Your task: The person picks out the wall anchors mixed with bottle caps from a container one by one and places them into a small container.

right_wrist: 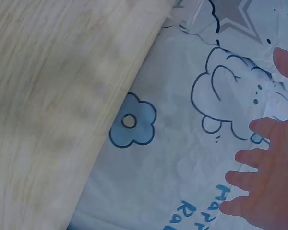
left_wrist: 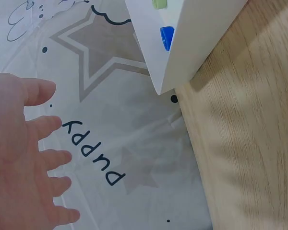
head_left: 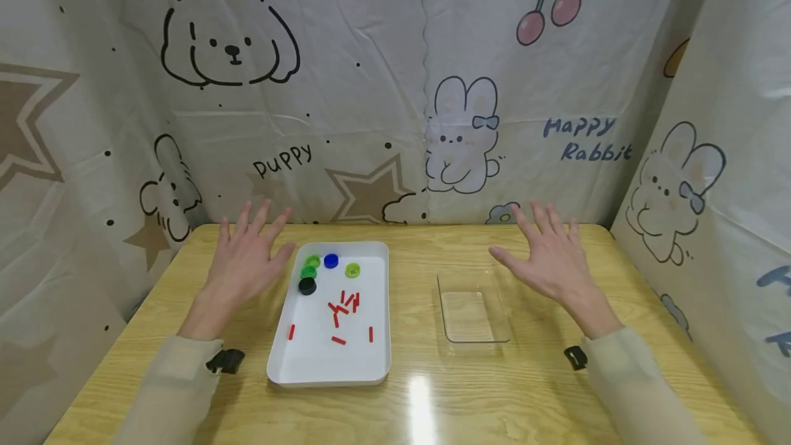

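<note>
My left hand [head_left: 243, 263] hovers with spread fingers just left of a white tray [head_left: 315, 362], holding nothing. In the tray's far part lie a blue cap [head_left: 331, 261], a black cap [head_left: 307, 286] and several green caps [head_left: 352, 270]. Several short red sticks [head_left: 338, 340] are scattered over its middle and near part. My right hand [head_left: 553, 263], fingers also spread and bare of any object, is held up to the right of a clear plastic box [head_left: 474, 318]. Both wrist views show the hands apart from everything; the left one catches the tray's corner and the blue cap [left_wrist: 167, 38].
The wooden table [head_left: 420, 335] carries the tray on the left and the clear box right of centre. A printed cloth curtain [head_left: 371, 88] hangs behind the table's far edge and along both sides. Dark straps [head_left: 576, 358] sit at the wrists.
</note>
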Motion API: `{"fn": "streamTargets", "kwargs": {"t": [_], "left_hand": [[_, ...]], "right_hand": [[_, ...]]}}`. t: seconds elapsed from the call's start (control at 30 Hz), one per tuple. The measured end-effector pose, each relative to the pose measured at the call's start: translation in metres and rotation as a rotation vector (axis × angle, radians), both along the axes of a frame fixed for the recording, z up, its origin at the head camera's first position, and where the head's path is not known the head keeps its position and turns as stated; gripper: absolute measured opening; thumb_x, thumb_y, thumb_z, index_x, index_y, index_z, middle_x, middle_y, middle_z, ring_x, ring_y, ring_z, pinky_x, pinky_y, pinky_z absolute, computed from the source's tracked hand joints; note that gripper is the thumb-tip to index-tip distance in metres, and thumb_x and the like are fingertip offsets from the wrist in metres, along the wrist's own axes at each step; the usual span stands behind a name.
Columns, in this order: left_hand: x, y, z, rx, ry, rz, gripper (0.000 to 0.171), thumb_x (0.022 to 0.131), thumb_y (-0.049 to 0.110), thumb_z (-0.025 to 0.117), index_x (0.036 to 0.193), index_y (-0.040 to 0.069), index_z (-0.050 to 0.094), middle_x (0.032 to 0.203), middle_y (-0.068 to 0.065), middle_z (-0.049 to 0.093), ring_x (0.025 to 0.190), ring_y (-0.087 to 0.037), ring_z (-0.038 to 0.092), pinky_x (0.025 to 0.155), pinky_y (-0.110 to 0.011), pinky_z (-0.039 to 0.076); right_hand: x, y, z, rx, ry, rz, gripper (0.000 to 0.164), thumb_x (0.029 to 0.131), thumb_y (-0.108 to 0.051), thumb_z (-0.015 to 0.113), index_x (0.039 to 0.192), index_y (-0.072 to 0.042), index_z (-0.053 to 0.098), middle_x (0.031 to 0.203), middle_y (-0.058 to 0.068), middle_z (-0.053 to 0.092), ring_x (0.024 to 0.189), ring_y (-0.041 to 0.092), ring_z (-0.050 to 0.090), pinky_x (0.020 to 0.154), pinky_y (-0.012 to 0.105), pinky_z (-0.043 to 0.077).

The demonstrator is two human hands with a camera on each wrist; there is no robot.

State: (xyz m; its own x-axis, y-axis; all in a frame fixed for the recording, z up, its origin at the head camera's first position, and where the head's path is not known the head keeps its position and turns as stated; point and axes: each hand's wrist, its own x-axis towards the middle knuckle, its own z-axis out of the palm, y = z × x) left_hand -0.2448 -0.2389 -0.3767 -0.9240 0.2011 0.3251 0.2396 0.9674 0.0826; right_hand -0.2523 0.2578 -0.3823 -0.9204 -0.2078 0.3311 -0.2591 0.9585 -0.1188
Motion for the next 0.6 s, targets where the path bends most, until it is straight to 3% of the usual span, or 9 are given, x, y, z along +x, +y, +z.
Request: {"fn": "streamTargets", "kwargs": {"t": [0.2, 0.47, 0.6], "left_hand": [[0.008, 0.0, 0.004, 0.005, -0.008, -0.02, 0.061, 0.098, 0.05, 0.039, 0.15, 0.019, 0.031, 0.155, -0.016, 0.017, 0.141, -0.041, 0.004, 0.105, -0.069, 0.002], [0.017, 0.003, 0.002, 0.016, -0.047, -0.02, 0.064, 0.097, 0.047, 0.044, 0.151, 0.019, 0.027, 0.153, -0.02, 0.022, 0.138, -0.044, 0.013, 0.102, -0.072, 0.009], [0.021, 0.004, -0.002, 0.052, -0.101, -0.027, 0.064, 0.096, 0.043, 0.046, 0.151, 0.016, 0.026, 0.147, -0.023, 0.032, 0.132, -0.045, 0.029, 0.1, -0.068, 0.025]], "right_hand": [[0.012, -0.013, 0.016, -0.006, 0.027, 0.064, 0.09, 0.084, -0.072, 0.044, 0.153, -0.022, 0.016, 0.156, 0.016, 0.013, 0.141, 0.038, 0.011, 0.109, 0.061, 0.001], [0.025, -0.04, 0.035, -0.052, 0.058, 0.138, 0.087, 0.081, -0.067, 0.055, 0.148, -0.015, 0.035, 0.149, 0.015, 0.031, 0.132, 0.04, 0.031, 0.105, 0.061, 0.022], [0.028, -0.055, 0.041, -0.127, 0.036, 0.177, 0.079, 0.08, -0.063, 0.061, 0.142, -0.016, 0.044, 0.142, 0.012, 0.043, 0.125, 0.036, 0.042, 0.097, 0.059, 0.033]]}}
